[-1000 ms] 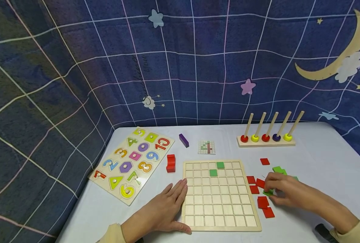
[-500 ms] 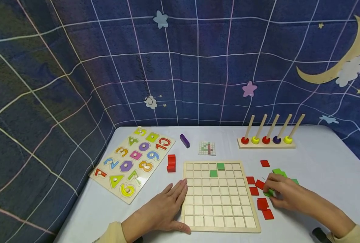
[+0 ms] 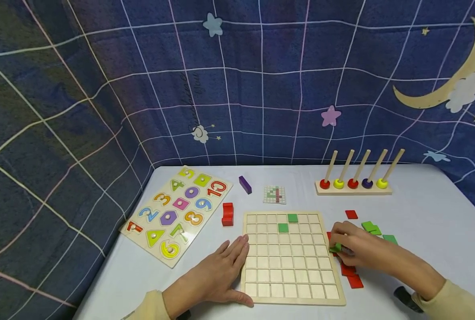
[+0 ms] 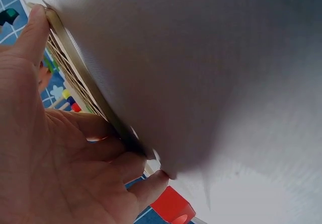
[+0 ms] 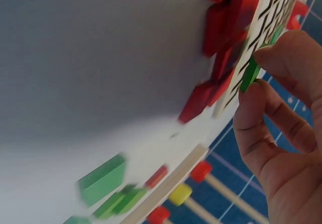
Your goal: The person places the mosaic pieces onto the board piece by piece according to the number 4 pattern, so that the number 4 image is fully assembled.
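Right hand pinches green tile at grid board 3 o'clock edge. Left hand, fingers flat, steadies board at 9 o'clock. Risk: tile slips from shallow pinch, or hand nudges red tiles.

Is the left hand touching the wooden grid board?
Touching. In the left wrist view the left hand has its thumb and fingers pressed against the grid board edge; the head view shows the same.
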`<move>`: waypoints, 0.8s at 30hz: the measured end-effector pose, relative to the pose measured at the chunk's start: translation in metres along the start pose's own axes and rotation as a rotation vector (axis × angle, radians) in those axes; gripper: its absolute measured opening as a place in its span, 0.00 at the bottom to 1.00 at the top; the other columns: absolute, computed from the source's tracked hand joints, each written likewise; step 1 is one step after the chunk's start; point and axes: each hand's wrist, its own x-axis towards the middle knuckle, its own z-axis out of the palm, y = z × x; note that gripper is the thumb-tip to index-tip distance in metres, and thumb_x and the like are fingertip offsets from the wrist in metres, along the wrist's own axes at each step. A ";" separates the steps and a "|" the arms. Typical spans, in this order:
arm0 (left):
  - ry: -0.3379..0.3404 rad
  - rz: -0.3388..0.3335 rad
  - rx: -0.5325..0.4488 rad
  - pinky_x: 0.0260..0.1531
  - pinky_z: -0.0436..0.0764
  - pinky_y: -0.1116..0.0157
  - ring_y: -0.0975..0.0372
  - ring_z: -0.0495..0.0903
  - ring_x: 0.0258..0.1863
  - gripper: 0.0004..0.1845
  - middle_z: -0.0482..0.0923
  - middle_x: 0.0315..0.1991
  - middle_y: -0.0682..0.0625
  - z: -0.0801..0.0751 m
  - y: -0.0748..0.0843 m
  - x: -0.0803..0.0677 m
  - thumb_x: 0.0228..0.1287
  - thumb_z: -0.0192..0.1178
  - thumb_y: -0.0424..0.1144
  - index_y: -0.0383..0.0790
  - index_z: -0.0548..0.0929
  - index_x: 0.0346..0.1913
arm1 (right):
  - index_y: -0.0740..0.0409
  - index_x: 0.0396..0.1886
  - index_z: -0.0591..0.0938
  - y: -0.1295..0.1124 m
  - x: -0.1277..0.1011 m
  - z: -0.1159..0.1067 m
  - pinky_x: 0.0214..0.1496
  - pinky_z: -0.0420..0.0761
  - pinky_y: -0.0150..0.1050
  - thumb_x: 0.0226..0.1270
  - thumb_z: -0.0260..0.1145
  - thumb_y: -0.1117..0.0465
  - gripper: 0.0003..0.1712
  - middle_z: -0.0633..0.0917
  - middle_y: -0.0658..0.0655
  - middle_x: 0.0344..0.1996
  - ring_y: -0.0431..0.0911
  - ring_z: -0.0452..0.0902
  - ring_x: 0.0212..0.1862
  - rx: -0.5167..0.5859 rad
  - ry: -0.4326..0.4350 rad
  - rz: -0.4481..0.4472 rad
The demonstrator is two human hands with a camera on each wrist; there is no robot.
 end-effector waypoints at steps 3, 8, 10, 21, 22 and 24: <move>0.002 0.003 0.002 0.81 0.69 0.52 0.52 0.60 0.86 0.67 0.59 0.85 0.38 0.000 0.000 0.000 0.60 0.52 0.86 0.31 0.62 0.83 | 0.47 0.39 0.86 -0.006 0.010 0.002 0.34 0.75 0.22 0.53 0.81 0.71 0.19 0.79 0.48 0.41 0.33 0.68 0.41 0.025 -0.013 -0.045; -0.014 -0.005 -0.001 0.82 0.68 0.52 0.52 0.59 0.86 0.67 0.58 0.86 0.39 0.001 0.000 0.001 0.59 0.52 0.86 0.32 0.61 0.83 | 0.48 0.40 0.86 -0.016 0.029 0.005 0.36 0.73 0.21 0.56 0.80 0.70 0.17 0.79 0.47 0.42 0.34 0.68 0.42 0.026 0.004 -0.140; -0.021 -0.008 -0.007 0.82 0.68 0.52 0.52 0.59 0.87 0.67 0.57 0.86 0.39 0.001 0.000 0.001 0.59 0.52 0.86 0.32 0.60 0.84 | 0.48 0.41 0.86 -0.019 0.037 0.006 0.37 0.75 0.22 0.58 0.80 0.70 0.16 0.80 0.47 0.42 0.35 0.69 0.43 0.013 -0.006 -0.155; -0.052 -0.019 -0.010 0.83 0.67 0.52 0.52 0.58 0.87 0.67 0.56 0.87 0.39 -0.002 -0.001 0.001 0.59 0.52 0.86 0.33 0.59 0.84 | 0.51 0.38 0.86 -0.033 0.085 0.025 0.42 0.80 0.28 0.57 0.82 0.69 0.14 0.81 0.49 0.41 0.40 0.73 0.44 -0.079 0.018 -0.300; -0.057 -0.021 -0.014 0.83 0.67 0.52 0.52 0.57 0.87 0.67 0.55 0.87 0.39 -0.001 -0.001 0.001 0.59 0.52 0.86 0.33 0.59 0.84 | 0.52 0.38 0.86 -0.034 0.089 0.027 0.42 0.80 0.28 0.58 0.81 0.69 0.14 0.82 0.49 0.41 0.40 0.74 0.44 -0.085 0.011 -0.305; -0.063 -0.025 -0.019 0.83 0.66 0.52 0.53 0.57 0.87 0.67 0.55 0.87 0.40 -0.001 0.000 0.001 0.59 0.52 0.86 0.33 0.58 0.84 | 0.52 0.38 0.87 -0.036 0.097 0.029 0.42 0.81 0.28 0.59 0.82 0.69 0.13 0.82 0.49 0.40 0.40 0.74 0.43 -0.092 -0.006 -0.314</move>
